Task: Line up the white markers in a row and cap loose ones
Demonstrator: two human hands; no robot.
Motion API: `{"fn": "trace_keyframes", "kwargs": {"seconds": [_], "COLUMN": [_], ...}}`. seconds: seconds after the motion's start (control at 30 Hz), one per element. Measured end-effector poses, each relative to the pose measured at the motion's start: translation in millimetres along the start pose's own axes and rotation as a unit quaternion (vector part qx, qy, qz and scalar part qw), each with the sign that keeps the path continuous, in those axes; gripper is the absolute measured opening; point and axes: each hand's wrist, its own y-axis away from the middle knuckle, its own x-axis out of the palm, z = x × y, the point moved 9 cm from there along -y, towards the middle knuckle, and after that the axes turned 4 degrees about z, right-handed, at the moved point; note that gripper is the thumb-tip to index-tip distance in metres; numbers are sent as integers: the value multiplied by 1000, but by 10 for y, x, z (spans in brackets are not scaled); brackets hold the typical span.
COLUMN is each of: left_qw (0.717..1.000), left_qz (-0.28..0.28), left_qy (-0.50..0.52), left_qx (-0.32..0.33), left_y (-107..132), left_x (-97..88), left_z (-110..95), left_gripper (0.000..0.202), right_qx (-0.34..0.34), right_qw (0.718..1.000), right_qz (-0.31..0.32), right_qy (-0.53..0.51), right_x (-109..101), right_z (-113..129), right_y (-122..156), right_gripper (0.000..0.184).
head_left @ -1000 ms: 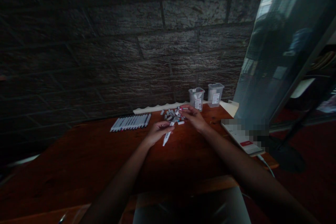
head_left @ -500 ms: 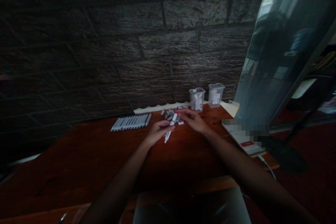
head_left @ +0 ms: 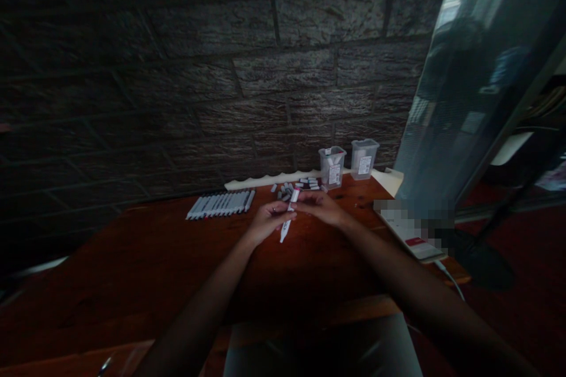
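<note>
A white marker point(head_left: 286, 228) with a pink-ended cap point(head_left: 295, 194) is held at a slant above the table, its bare white tip pointing down toward me. My left hand point(head_left: 267, 222) is closed around the barrel from the left. From the right, my right hand point(head_left: 322, 207) pinches the marker just below the capped end. Behind my hands lies a loose pile of short marker caps point(head_left: 285, 189), partly hidden by the fingers. A row of white markers point(head_left: 221, 204) lies side by side to the left.
Two clear plastic bins point(head_left: 332, 168) point(head_left: 365, 160) stand at the back right, the nearer one holding white pieces. A laptop-like flat item point(head_left: 411, 235) with a white cable point(head_left: 451, 280) lies at the right edge of the wooden table point(head_left: 145, 265). A dark stone wall point(head_left: 247, 82) rises behind.
My right hand's fingers have slid from the pink end of the cap down toward the barrel. The marker has tilted slightly more upright, and more loose caps show behind it.
</note>
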Motion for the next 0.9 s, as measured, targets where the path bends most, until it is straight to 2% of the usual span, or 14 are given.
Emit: {"fn": "trace_keyframes", "kwargs": {"seconds": [0.3,0.57,0.63,0.77,0.9], "left_qw": [1000,1000,999,998,995], "left_qz": [15,-11,-20,-57,-93], "left_qy": [-13,-20,-26,-30,-18], "left_qx": [6,10,13,18,21], "left_y": [16,0,0,-17,-37], "left_x": [23,11,-4,-94,-194], "left_z": [-90,-20,-36,-52,-30], "left_gripper": [42,39,40,44,45], "right_qx": [14,26,21,9,11], "right_qw": [998,998,996,983,979], "right_qz": [-68,-51,-78,-169,-178], "right_qy": [7,-17,-33,-65,-104], "right_x": [-230,-130,-194,-423,-460], "right_z": [-21,-140,-159,-162,-144], "right_y": [12,-10,-17,7,10], "right_gripper": [31,38,48,71,70]}}
